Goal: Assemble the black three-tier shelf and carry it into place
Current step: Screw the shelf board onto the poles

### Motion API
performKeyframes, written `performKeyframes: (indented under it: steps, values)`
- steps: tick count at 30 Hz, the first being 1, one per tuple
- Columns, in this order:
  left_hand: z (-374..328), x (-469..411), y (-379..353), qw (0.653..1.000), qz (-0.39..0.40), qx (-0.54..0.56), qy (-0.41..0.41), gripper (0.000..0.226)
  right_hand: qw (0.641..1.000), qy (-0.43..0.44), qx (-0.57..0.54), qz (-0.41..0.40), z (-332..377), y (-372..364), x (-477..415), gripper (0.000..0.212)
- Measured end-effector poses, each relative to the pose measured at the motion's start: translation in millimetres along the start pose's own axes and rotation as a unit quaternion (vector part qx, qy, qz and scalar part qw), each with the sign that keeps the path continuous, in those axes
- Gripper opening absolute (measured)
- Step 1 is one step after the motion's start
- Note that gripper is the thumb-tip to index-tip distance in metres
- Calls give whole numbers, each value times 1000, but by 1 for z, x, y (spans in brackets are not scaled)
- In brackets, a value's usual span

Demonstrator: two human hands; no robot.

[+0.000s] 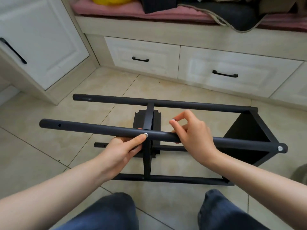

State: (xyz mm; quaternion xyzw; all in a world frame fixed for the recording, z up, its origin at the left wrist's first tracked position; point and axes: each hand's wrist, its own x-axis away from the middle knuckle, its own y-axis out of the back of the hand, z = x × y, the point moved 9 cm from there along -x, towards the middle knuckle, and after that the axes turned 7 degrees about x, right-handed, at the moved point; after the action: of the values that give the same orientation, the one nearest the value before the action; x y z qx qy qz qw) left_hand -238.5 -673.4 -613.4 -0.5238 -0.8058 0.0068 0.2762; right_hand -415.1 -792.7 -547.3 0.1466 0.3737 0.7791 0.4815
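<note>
The black shelf frame lies on its side on the tiled floor, its four round posts running left to right. One square tier is fixed at the right end and a middle tier stands edge-on between the posts. My left hand grips the near upper post from below, thumb beside a silver screw seated in it. My right hand is above the same post and pinches a small silver screw between thumb and forefinger. A loose black panel lies on the floor beneath.
A white cabinet door stands at the left. Across the back runs a bench with two drawers and a pink cushion bearing clutter. My knees in dark trousers are at the bottom edge.
</note>
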Motion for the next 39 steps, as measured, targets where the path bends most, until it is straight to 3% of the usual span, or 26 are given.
performKeyframes:
  steps: [4, 7, 15, 18, 21, 24, 25, 28, 30, 33, 36, 39]
  values:
    - [6, 13, 4, 999, -28, -36, 18, 51, 999, -16, -32, 30, -1, -4, 11, 20]
    - [13, 17, 8, 998, -31, -59, 13, 59, 998, -17, -39, 38, 0, -6, 20, 20]
    - [48, 34, 36, 996, -44, -20, 69, 54, 997, -29, -23, 64, 1, -26, 48, 19]
    - [45, 36, 33, 992, -37, -106, 62, 60, 997, -32, -25, 64, 1, -26, 46, 18]
    - [37, 41, 24, 967, -34, -239, 76, 42, 997, -30, -25, 61, 0, -26, 45, 18]
    - [16, 45, 14, 913, -22, -402, 63, 44, 997, -29, -30, 65, -2, -30, 48, 16]
    - [3, 47, 10, 873, -21, -487, 31, 43, 996, -30, -35, 70, -3, -32, 49, 15]
    - [-41, 51, -9, 669, -34, -725, -161, 48, 995, -25, -45, 90, -5, -40, 54, 14]
    - [-57, 57, -26, 593, -8, -750, -292, 50, 994, -17, -40, 104, -5, -44, 57, 13]
    - [-62, 54, -32, 573, 65, -729, -368, 48, 993, -7, -35, 111, -6, -45, 58, 13]
    - [-55, 36, -32, 568, 135, -738, -339, 78, 992, 4, -34, 125, -6, -45, 58, 16]
    - [-47, 18, -36, 519, 218, -767, -307, 94, 990, 27, -31, 132, -4, -45, 60, 16]
